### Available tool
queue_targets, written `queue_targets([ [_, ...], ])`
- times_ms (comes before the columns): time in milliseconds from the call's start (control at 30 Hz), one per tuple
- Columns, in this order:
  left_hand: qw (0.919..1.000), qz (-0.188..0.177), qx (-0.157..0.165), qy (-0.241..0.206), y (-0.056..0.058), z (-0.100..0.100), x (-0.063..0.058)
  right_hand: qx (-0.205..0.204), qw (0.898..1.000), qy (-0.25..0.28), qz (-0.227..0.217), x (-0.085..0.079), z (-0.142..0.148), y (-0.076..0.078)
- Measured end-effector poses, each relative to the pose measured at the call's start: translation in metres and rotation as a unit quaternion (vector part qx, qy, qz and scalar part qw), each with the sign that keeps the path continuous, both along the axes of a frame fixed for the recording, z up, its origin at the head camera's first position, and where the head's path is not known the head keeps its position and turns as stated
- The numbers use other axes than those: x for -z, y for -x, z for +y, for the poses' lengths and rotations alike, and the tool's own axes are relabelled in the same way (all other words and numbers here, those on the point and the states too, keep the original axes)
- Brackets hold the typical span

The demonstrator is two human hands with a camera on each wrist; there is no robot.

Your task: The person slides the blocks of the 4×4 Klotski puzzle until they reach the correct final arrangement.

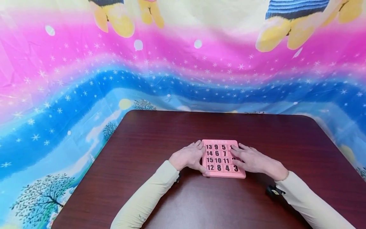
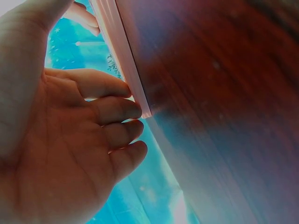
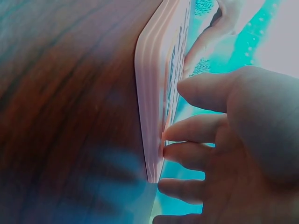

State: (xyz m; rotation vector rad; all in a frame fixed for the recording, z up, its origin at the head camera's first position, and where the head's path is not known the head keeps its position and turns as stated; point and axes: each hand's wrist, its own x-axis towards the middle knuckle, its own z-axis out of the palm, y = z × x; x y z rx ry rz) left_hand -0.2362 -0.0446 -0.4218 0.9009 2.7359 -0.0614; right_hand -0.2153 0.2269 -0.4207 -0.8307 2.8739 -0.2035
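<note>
The left hand (image 1: 190,156), coming out of a cream long sleeve (image 1: 148,197), is loosely spread: its fingers bend slightly, their tips resting against the left edge of a pink, square-cornered number puzzle board (image 1: 223,174), while its thumb lies at the near left corner. The board lies flat on the bench (image 1: 200,206), a dark reddish-brown wood-grain top with rounded corners. Black-numbered pink square tiles (image 1: 218,160) fill it, the left column reading 13, 14, 15, 12 from the far side. The right hand (image 1: 253,159) is spread too, with fingers apart, thumb and fingertips touching the board's right side and hiding part of the rightmost column; 3 shows at the near end. A small black wrist-worn device (image 1: 274,191) sits below its cuff. Behind the bench, from left to right, hangs a pink and blue snowflake-printed cloth (image 1: 171,70).
</note>
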Motion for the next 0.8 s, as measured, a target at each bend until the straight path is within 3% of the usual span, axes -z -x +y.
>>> queue_targets([
  [233, 1.0, 0.001, 0.001, 0.0, 0.001, 0.0, 0.001, -0.008, 1.0, -0.006, 0.013, -0.002, 0.004, -0.006],
  [567, 1.0, -0.003, -0.003, 0.002, 0.0, 0.001, 0.0, -0.03, 0.998, -0.009, 0.049, -0.012, 0.011, -0.036],
  [800, 1.0, -0.004, -0.003, 0.0, -0.001, 0.001, 0.0, -0.033, 0.999, -0.015, 0.034, -0.017, 0.006, -0.049],
])
